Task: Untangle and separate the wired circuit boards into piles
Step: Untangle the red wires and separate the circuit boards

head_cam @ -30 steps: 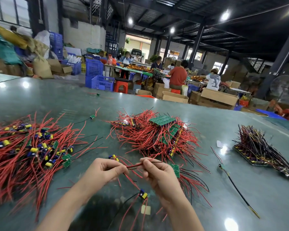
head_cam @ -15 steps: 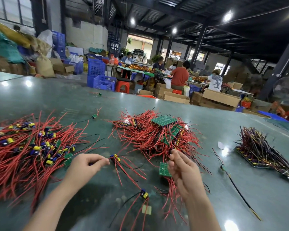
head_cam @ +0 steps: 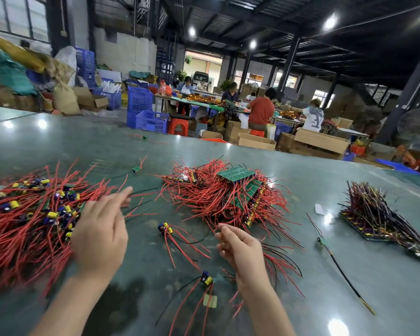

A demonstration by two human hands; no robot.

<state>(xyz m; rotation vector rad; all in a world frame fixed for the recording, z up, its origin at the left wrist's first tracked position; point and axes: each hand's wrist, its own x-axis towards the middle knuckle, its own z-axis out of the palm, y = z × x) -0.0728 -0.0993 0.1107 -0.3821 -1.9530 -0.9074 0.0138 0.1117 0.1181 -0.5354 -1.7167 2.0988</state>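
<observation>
Left hand spread, fingers straight, over the edge of the left pile of red-wired parts, right hand loosely curled and holding nothing just before the central tangle of green circuit boards on the green surface; no legible writing anywhere.

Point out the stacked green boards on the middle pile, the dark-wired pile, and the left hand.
Stacked green boards (head_cam: 236,173), head view: top face of the uppermost board.
Dark-wired pile (head_cam: 376,214), head view: middle of its wire bundle.
Left hand (head_cam: 100,229), head view: back of the hand.
</observation>
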